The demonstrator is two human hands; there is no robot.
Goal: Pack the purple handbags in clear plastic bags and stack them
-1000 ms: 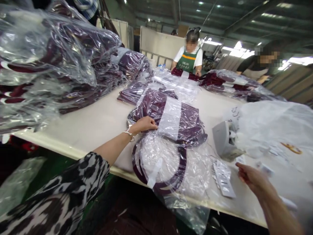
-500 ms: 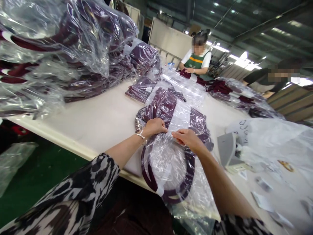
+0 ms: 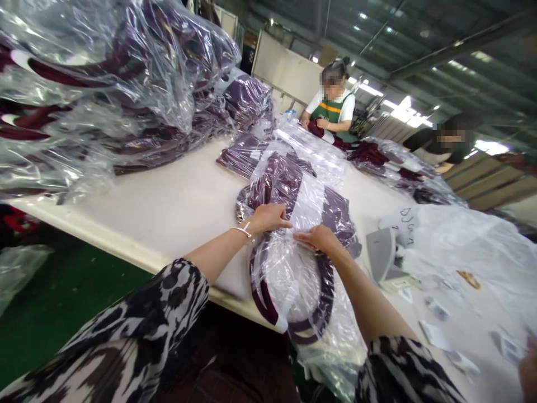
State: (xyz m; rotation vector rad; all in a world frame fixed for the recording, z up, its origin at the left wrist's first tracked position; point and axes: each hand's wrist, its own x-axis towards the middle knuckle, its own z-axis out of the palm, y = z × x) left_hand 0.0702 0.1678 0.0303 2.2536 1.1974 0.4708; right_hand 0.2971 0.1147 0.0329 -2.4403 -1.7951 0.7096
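Pinching the clear plastic (image 3: 289, 254) by the white band (image 3: 309, 204), the left hand (image 3: 268, 218) and right hand (image 3: 322, 239) are both narrow, fingertips nearly meeting. The maroon bag (image 3: 274, 179), or what looks like 1, lies near the front of the worktop (image 3: 159, 207), handles (image 3: 328, 291) looping toward the edge.

Progress-wise, the covering part looks pretty much done: body and handles are both under plastic, and the white band is across the body. The less finished bit is the loose end (image 3: 346, 358), which spills over the edge, uneven and not tucked in. Can't tell if anything fastens the plastic where the fingers pinch, since they cover that spot.

Another wrapped piece (image 3: 243, 155) sits just beyond, and a big wrapped pile (image 3: 142, 112) is off to the left. The grey dispenser-like thing (image 3: 378, 254) stands to the right, untouched.
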